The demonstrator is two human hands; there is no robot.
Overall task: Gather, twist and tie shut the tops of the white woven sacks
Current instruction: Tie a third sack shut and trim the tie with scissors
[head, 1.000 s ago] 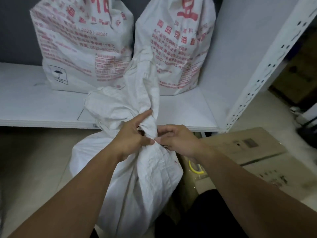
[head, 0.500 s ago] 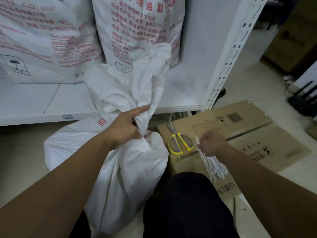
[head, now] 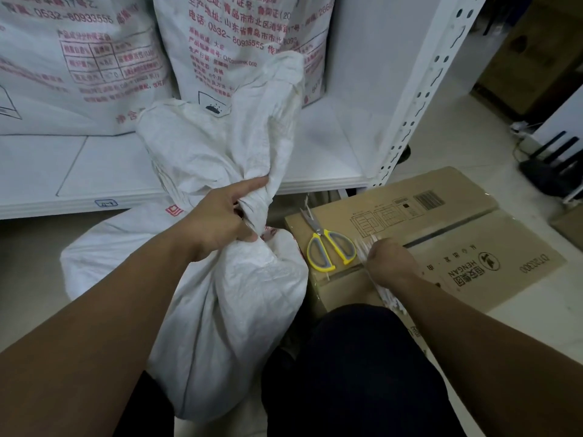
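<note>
Two bare hands were engaged. The left hand (head: 217, 225) was clenched around the twisted neck of a plain white woven sack (head: 227, 304), with the thumb laid along the gathered cloth. The loose top of the sack was fanned upward above the fist, across the shelf edge. The sack itself was stood on the floor beside a dark-trousered knee (head: 362, 357), and its bulging shoulder was set just beside the near corner of a brown cardboard box (head: 473, 247). The right hand (head: 389, 263) was curled round a bundle of thin white plastic ties (head: 392, 299) on the box top. Strip ends were shown above and below the fist, while the fingertips were hidden. A pair of yellow-and-grey-handled scissors (head: 328, 247) was laid on the box between sack and right hand, just beside the ties, with the blades pointed toward the shelf.

Little room was left between sack, box and knee. Open floor was seen to the left of the sack and beyond the box on the right. The front edge of a low white shelf board (head: 94, 171) ran behind the sack. A white perforated steel upright (head: 419, 99) was stood at its right corner, near the far edge of the box. Two large red-printed white sacks (head: 79, 64) were stood side by side on the board. The pale smooth floor (head: 457, 137) was spread toward a black device with upright antennas (head: 549, 168), well apart at the right.
</note>
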